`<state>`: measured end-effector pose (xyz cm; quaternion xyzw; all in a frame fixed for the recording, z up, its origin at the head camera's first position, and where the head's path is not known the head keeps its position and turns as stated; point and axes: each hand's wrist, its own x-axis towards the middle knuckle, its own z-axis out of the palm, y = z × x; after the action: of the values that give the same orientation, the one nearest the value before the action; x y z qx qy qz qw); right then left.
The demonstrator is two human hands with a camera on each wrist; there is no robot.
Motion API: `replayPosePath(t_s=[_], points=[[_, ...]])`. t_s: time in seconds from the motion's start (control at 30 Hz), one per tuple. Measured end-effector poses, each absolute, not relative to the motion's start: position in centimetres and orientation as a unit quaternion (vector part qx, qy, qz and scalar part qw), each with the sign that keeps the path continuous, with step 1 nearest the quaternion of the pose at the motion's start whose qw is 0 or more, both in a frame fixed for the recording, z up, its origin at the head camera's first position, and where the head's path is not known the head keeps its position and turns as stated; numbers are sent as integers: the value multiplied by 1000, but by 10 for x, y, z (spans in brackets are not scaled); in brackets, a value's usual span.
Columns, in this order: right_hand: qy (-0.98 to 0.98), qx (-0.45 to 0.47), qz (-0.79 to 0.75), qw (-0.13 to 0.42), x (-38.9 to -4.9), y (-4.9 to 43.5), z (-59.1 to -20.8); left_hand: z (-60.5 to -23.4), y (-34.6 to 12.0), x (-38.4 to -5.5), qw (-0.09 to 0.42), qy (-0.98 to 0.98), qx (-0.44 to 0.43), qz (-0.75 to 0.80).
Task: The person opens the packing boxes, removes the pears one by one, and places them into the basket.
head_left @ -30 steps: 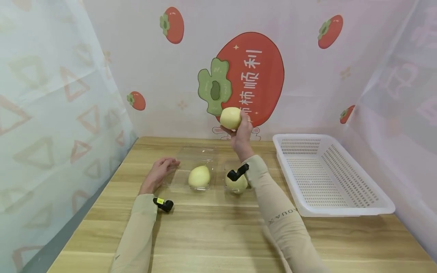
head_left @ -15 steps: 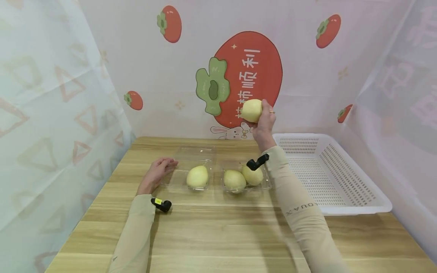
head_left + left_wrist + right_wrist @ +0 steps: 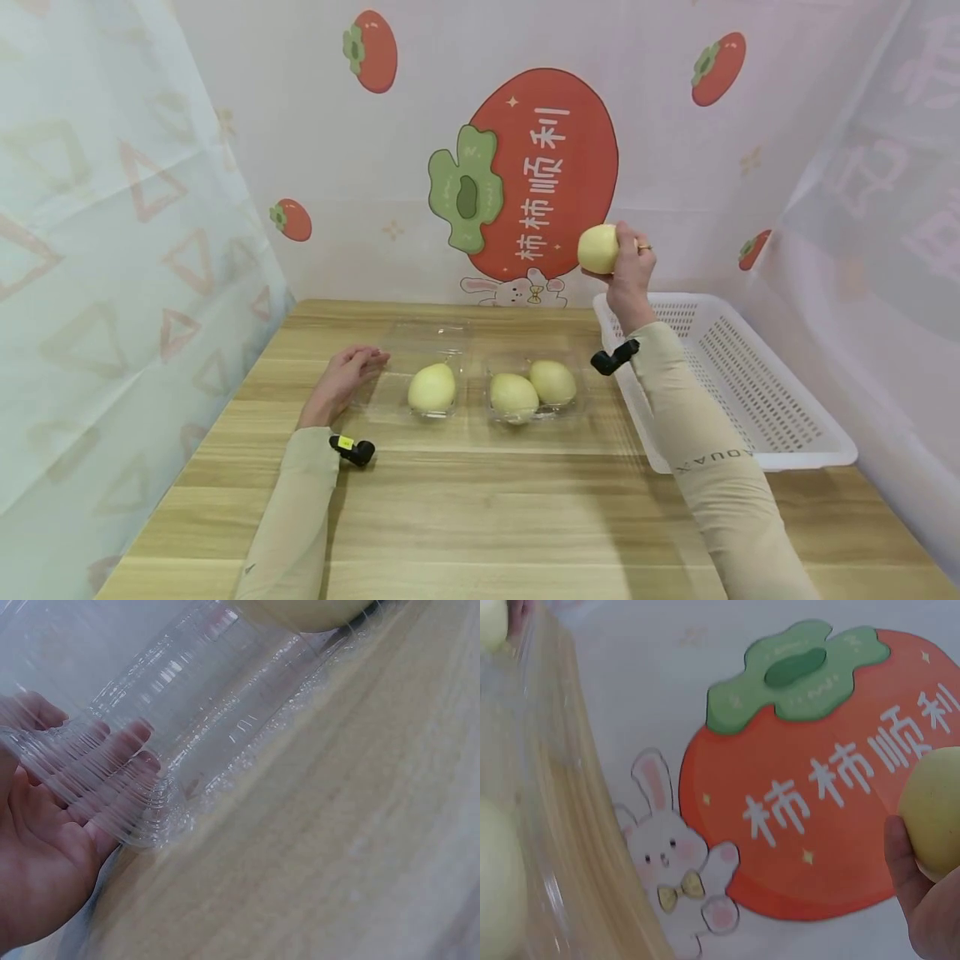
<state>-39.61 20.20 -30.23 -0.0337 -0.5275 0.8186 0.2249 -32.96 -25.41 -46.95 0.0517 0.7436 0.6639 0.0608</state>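
Observation:
High over the table's right side, my right hand (image 3: 632,275) grips a pale yellow pear (image 3: 597,249); its stem pokes out by the fingers. In the right wrist view the thumb and pear (image 3: 934,814) show at the right edge. My left hand (image 3: 347,379) lies at the left side of a clear plastic clamshell box (image 3: 387,392), lid raised. The left wrist view shows its relaxed fingers (image 3: 124,791) behind the clear wall. One pear (image 3: 432,388) sits in that box's right half. A second clear box (image 3: 573,410) holds two pears (image 3: 513,397) side by side.
A white perforated plastic basket (image 3: 813,460) stands on the right of the wooden table (image 3: 465,517), partly covered by my right forearm. A printed cloth backdrop (image 3: 337,167) with persimmon drawings rises behind and along both sides.
My right hand has carried the pear rightward, from above the boxes to near the basket's back left corner. Both pears in the right box now show fully. The left hand has stayed put.

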Motion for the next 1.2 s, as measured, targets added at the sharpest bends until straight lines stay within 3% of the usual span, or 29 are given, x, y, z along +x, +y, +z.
replayPosePath(t_s=[0.4, 0.77, 1.2], points=[[-601, -27, 765, 229, -394, 255, -301, -446, -247, -316, 83, 725, 43, 682], [-658, -17, 714, 238, -383, 305, -305, -468, -252, -330, 61, 744, 53, 663], [-725, -13, 662, 190, -357, 349, -314, -471, -251, -329, 56, 748, 50, 660]])
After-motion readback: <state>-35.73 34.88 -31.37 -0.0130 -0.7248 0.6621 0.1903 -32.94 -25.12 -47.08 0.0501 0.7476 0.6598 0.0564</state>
